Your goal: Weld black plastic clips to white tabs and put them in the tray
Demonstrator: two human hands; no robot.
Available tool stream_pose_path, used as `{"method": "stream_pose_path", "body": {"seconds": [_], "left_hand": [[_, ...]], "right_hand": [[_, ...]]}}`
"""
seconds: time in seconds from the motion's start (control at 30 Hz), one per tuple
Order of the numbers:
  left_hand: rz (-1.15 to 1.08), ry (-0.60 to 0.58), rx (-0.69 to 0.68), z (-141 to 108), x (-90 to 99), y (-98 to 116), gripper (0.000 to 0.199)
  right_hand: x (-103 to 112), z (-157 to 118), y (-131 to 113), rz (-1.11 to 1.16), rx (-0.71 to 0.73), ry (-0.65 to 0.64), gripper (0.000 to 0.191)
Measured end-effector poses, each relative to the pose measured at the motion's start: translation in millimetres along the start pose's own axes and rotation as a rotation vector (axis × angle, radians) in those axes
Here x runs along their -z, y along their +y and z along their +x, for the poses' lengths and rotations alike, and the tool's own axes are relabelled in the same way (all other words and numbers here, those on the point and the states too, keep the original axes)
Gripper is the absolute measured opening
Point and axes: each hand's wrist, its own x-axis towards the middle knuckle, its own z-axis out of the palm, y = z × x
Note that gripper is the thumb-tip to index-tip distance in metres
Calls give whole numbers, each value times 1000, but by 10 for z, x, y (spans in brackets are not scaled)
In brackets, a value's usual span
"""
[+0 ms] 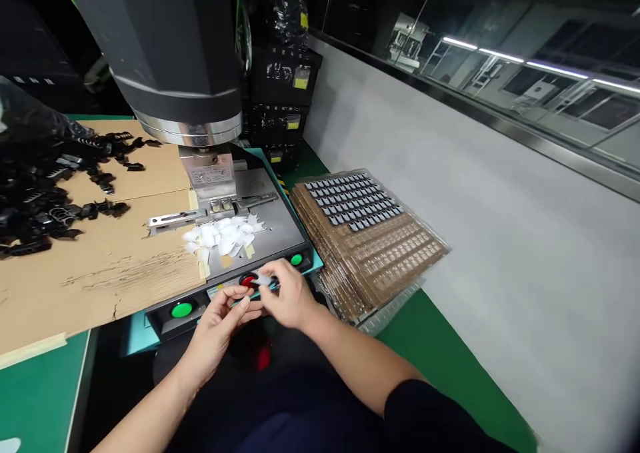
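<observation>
My right hand (289, 296) pinches a small white-and-black plastic part (263, 280) in front of the machine's red button (248, 280). Just left of it and lower, my left hand (220, 320) has its thumb and fingers drawn together; whether something thin sits between them I cannot make out. Beyond both hands, a heap of small white plastic pieces (227, 235) lies on the grey machine bed (285, 223). Behind that heap a metal fixture (220, 206) stands beneath the machine head (187, 106).
A green button (181, 310) and another green button (297, 260) flank the red one. Black plastic parts (65, 193) are piled on cardboard (135, 253) at left. Stacked clear trays (370, 246), the top one partly filled with parts, stand at right beside a wall (425, 146).
</observation>
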Motion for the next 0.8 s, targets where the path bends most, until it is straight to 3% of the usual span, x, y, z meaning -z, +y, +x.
{"method": "stream_pose_path", "body": {"seconds": [0.2, 0.27, 0.33, 0.47, 0.67, 0.8], "left_hand": [[183, -26, 44, 0, 5, 16, 59], [203, -35, 35, 11, 7, 13, 59], [214, -44, 29, 21, 11, 0, 58], [225, -68, 11, 46, 35, -50, 54], [246, -89, 2, 73, 68, -102, 51], [247, -84, 7, 80, 74, -91, 54]], "right_hand": [[1109, 510, 843, -342, -306, 266, 19], [1436, 624, 1132, -462, -516, 249, 21], [1629, 672, 1346, -555, -661, 202, 22], [1663, 650, 1554, -653, -762, 104, 25], [1557, 627, 1624, -657, -782, 42, 27], [1614, 618, 1653, -616, -769, 108, 35]]}}
